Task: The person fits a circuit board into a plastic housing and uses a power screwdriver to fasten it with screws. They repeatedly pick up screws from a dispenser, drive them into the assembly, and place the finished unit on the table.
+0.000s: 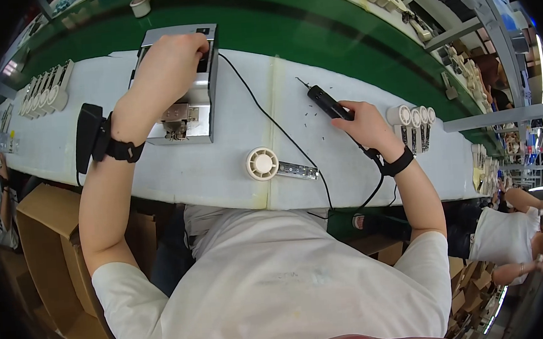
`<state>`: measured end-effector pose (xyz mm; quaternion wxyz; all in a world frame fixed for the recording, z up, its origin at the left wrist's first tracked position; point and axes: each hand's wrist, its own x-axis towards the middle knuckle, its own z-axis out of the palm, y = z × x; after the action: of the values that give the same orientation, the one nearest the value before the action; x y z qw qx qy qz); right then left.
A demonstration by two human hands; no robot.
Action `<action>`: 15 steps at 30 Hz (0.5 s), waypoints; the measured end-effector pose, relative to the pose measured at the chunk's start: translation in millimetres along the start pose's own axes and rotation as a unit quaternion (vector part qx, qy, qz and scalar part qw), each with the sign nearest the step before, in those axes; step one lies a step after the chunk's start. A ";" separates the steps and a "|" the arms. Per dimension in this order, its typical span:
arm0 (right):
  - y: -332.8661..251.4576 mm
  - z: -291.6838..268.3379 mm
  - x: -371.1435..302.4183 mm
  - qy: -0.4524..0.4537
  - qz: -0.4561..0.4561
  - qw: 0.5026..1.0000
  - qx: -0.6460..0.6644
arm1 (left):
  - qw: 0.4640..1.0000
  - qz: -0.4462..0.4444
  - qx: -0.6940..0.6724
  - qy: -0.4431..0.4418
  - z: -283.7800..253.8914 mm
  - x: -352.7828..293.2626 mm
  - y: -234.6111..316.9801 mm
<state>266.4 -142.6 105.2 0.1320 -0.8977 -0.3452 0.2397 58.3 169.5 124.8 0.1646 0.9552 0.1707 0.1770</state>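
My right hand (368, 124) grips a black electric screwdriver (326, 101) whose thin bit points up and to the left above the white work surface. On the left, my left hand (173, 62) reaches over a grey metal box (213, 114), probably a screw feeder. Its fingertips are pinched together at the box's dark upper opening; whatever they hold is hidden. A small white handheld fan (262, 164) lies between my arms, its round head to the left and its open handle (298, 171), with parts showing inside, to the right.
Several fan units stand in a row at the right (415, 121), and more sit at the far left (46, 97). Small dark screws (307, 115) lie scattered by the screwdriver. A black cable (257, 101) crosses the table. Beyond runs a green conveyor belt (255, 26); a cardboard box (48, 210) stands lower left.
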 end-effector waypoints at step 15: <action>30.4 -3.2 -33.2 0.001 0.014 0.999 0.037 | 0.984 0.163 -0.025 0.064 52.8 4.6 94.0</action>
<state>263.5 -187.6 106.9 0.1622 -0.8974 -0.3230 0.2531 108.3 74.4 114.7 0.1458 0.9527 0.0187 0.2661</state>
